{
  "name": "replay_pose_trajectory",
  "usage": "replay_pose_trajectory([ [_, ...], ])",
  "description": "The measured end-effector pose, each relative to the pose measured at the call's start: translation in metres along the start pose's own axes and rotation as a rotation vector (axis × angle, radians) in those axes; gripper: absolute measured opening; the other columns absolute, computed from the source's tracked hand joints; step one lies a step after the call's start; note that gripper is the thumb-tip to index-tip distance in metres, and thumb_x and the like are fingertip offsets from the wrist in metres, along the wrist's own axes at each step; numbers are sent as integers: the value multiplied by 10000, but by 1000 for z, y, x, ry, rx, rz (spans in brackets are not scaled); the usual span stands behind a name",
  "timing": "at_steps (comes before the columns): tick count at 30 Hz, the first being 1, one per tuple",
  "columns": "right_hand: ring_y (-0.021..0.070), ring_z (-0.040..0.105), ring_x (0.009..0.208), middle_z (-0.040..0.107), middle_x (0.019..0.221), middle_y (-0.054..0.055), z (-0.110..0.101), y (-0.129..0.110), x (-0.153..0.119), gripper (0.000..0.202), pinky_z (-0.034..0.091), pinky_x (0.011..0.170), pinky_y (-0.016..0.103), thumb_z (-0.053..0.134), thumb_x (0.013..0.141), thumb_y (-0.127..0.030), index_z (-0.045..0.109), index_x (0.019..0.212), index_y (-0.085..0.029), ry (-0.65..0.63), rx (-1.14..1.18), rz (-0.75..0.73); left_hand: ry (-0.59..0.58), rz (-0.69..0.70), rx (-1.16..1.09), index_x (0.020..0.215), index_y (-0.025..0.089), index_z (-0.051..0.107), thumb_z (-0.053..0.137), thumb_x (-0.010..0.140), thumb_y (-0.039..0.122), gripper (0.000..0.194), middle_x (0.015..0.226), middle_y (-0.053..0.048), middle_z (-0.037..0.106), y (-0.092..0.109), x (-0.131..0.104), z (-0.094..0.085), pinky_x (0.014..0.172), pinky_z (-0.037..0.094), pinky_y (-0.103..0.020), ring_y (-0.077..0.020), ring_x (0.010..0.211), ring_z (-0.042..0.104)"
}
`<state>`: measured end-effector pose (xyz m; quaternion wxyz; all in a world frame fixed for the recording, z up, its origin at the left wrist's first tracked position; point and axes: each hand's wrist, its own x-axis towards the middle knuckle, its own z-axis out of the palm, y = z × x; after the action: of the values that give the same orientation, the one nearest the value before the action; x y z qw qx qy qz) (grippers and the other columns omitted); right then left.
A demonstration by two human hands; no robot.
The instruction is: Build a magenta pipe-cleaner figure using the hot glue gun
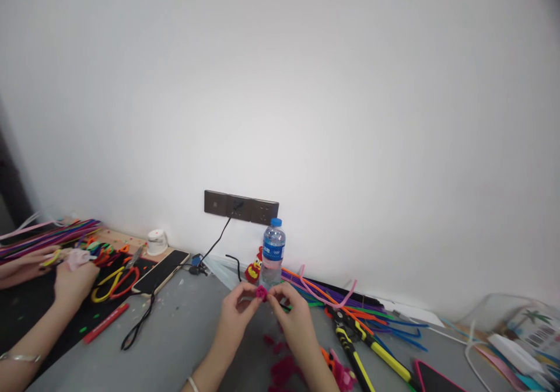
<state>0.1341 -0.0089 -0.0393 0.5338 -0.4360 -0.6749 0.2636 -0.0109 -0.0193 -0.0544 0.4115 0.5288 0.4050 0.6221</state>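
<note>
With our left hand [236,311] and right hand [292,307] we pinch a small magenta fuzzy piece [261,293], fingertips closed on it from either side, above the grey counter [184,336] and in front of an upright water bottle [273,252]. Nearer us lie more magenta pieces [282,370], and to the right we see yellow-and-black-handled pliers [382,354] beside loose coloured pipe cleaners [400,324]. On our left, a co-worker's hands [74,285] hold a pale pink piece [77,258] near scissors [103,287] and a phone [163,272].
</note>
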Motion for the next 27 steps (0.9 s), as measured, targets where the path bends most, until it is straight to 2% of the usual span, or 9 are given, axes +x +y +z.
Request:
replay_pose_trajectory([
  [18,200,551,635,620,668,31,1,2,-1,158,408,598,273,594,793,-306,633,684,-199,-33,49,51,-12,-23,-60,768,164,712,736,730,286,130,764,-52,717,-5,0,-1,720,544,-274,-214,778,667],
  [27,183,533,607,615,673,17,0,0,0,101,398,574,263,638,771,-273,629,709,-194,-51,107,60,39,-88,-150,754,154,723,796,662,331,212,744,-43,715,-5,6,-5,686,512,-244,-187,744,643],
])
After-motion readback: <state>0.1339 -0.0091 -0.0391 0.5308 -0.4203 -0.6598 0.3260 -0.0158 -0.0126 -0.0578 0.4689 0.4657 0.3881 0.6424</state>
